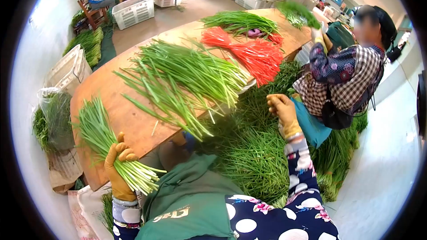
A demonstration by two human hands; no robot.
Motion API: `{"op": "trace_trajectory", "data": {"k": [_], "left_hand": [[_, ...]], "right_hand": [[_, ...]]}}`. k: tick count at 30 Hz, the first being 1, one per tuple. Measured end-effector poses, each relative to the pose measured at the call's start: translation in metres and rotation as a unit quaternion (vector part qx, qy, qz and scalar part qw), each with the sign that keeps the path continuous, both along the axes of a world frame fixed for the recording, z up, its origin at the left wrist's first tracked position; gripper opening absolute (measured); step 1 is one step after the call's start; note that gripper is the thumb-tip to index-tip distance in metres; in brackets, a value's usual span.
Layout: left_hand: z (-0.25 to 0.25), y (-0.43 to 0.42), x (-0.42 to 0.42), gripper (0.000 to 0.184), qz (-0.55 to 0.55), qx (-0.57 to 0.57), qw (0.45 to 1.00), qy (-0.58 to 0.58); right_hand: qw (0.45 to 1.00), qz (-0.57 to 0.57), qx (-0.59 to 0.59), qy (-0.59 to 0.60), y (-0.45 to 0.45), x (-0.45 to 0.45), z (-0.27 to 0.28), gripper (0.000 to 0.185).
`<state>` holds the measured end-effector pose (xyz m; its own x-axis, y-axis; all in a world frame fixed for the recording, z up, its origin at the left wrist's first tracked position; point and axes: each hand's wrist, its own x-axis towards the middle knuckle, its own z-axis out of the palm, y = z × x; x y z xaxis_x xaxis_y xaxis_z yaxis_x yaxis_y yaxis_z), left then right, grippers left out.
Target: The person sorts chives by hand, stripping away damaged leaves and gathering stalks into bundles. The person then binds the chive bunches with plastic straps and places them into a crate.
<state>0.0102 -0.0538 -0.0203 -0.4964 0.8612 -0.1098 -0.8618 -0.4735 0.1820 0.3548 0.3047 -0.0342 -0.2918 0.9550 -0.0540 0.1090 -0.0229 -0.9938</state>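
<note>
My left hand, in a tan glove, is wrapped round a bunch of garlic chives at the table's near left corner. Their pale cut ends point toward my green apron, and the leaves lie over the wooden table. My right hand, gloved too, is raised beyond the table's edge with its fingers curled together. Whether anything is pinched in them I cannot make out. Between the hands, a larger loose pile of chives spreads across the table. Behind it lies a bundle of red plastic ties.
Heaped greens fill the space below my right hand. A co-worker at the right holds a blurred bunch of greens. White crates stand behind the table, and a plastic bag of greens is at the left.
</note>
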Motion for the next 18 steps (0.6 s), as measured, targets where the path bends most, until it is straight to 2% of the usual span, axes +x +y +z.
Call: {"op": "trace_trajectory", "data": {"k": [2,4,5,6,8,9,12,14,16,17,18], "left_hand": [[0.013,0.01,0.003,0.036,-0.006,0.003,1.0,-0.001],[0.029,0.024,0.01,0.038,-0.019,0.015,0.999,0.038],[0.038,0.032,0.013,0.039,-0.021,-0.009,0.998,0.065],[0.049,0.044,0.018,0.039,-0.022,-0.015,0.997,0.071],[0.071,0.072,0.027,0.04,-0.007,-0.099,0.989,0.11],[0.082,0.088,0.029,0.041,-0.014,-0.116,0.979,0.167],[0.101,0.145,0.028,0.042,-0.05,-0.124,0.956,0.262],[0.112,0.19,0.03,0.042,-0.088,-0.155,0.931,0.318],[0.113,0.241,0.039,0.038,-0.138,-0.127,0.925,0.332],[0.11,0.268,0.042,0.036,-0.17,-0.125,0.918,0.335],[0.105,0.295,0.044,0.033,-0.201,-0.122,0.912,0.337]], "right_hand": [[0.998,-0.033,-0.017,-0.044,0.025,-0.002,-0.016,0.03],[0.997,-0.014,-0.073,0.013,0.026,-0.021,-0.02,0.038],[0.991,-0.002,-0.103,0.083,0.03,-0.031,-0.027,0.041],[0.99,-0.003,-0.108,0.089,0.036,-0.039,-0.039,0.041],[0.989,-0.053,-0.037,0.13,0.045,-0.057,-0.062,0.039],[0.982,-0.104,-0.047,0.153,0.037,-0.064,-0.051,0.03],[0.969,-0.134,-0.013,0.207,0.039,-0.072,-0.066,0.02],[0.967,-0.14,0.01,0.213,0.029,-0.075,-0.055,0.014],[0.978,-0.129,0.145,0.076,0.017,-0.076,-0.04,0.014],[0.948,-0.155,0.275,-0.048,0.007,-0.077,-0.02,0.014],[0.946,-0.159,0.277,-0.049,0.003,-0.079,-0.01,0.014]]}}
